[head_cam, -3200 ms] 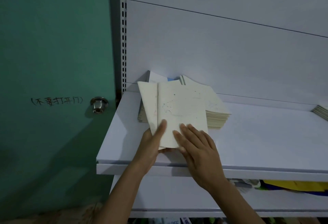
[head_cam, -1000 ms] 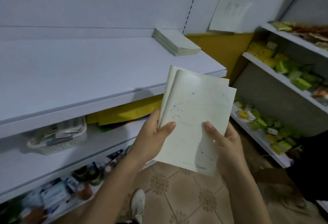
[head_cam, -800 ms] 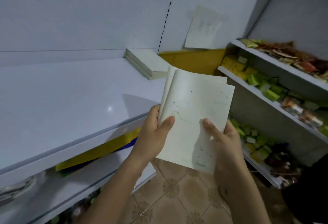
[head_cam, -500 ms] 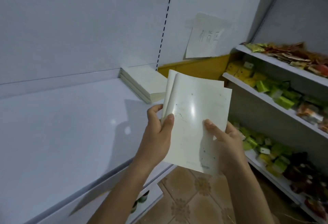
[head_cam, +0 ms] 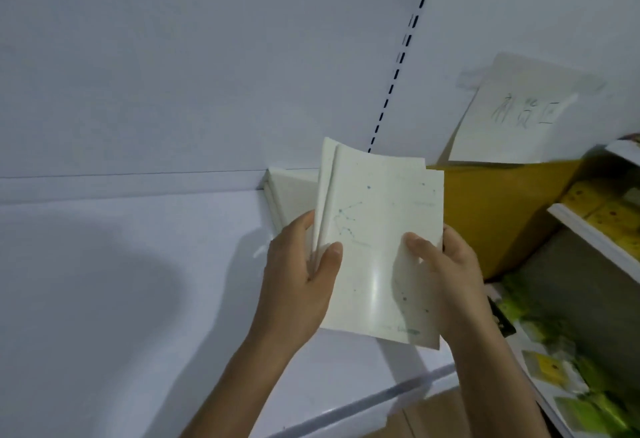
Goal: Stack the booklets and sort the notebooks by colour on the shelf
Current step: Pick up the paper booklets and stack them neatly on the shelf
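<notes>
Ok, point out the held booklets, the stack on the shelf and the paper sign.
held booklets [head_cam: 381, 229], head view, front cover.
stack [head_cam: 294, 191], head view, top cover.
paper sign [head_cam: 512, 125], head view, middle.

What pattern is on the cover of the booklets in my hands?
Cream white with faint blue-green constellation dots and lines, on the booklets; the head view shows it.

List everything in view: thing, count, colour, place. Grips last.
held booklets: at least two, cream, blue dotted print, in both grips
booklet stack: one, cream, on the shelf behind them
shelf: one, white, left and centre
paper sign: one, white, on the wall, upper right
board: one, yellow, right of the booklets
packets: several, yellow and green, side shelves at right
left grip: one hand, pinches held booklets' left edge
right grip: one hand, pinches their right edge
</notes>
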A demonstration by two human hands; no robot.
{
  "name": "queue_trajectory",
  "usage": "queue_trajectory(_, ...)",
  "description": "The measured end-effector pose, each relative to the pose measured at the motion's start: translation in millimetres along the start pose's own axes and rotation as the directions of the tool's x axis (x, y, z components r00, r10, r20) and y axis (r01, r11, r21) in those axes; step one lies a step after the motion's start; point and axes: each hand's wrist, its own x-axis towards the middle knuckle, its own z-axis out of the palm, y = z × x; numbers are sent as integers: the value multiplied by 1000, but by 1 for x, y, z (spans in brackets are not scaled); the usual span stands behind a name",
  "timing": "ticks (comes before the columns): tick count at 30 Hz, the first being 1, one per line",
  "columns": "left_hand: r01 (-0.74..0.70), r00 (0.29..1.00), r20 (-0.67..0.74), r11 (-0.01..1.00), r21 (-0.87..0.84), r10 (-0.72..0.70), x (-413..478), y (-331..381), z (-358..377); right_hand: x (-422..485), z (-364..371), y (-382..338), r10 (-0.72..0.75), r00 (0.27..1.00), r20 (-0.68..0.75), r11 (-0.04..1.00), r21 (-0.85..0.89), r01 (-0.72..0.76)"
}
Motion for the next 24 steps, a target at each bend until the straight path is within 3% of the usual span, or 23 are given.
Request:
queue_trajectory(4,16,991,-131,991,130,2,26,-2,11,50,-1,1,-32,986,165,999,-3,33)
queue_trajectory(7,138,973,-214,964,228,-89,44,-15,16,83,9,9,-83,934,346,975,-164,147)
queue_trajectory(9,230,960,-214,948,222,-183,54,-24,17,101,18,16,-92,873,479,944,-237,230)
queue_trajectory(11,326,935,-192,936,133,-298,60,-29,18,109,28,25,-58,816,575,949,-221,224)
queue_trajectory(15,392,898,-208,920,-28,-389,62,-43,22,119,39,46,-83,825,559,949,-209,236)
queue_trajectory(17,413,875,-247,908,-70,-417,61,-44,24,122,42,52,-71,849,523,973,-151,175)
queue_trajectory(19,406,869,-297,913,-29,-395,64,-42,26,130,47,56,-43,873,486,983,-134,123)
queue_trajectory(21,385,875,-338,921,51,-347,71,-38,25,139,53,56,-76,896,438,970,-174,167)
queue_trajectory(24,363,881,-345,930,54,-323,83,-37,19,148,61,53,-75,898,433,992,-61,112)
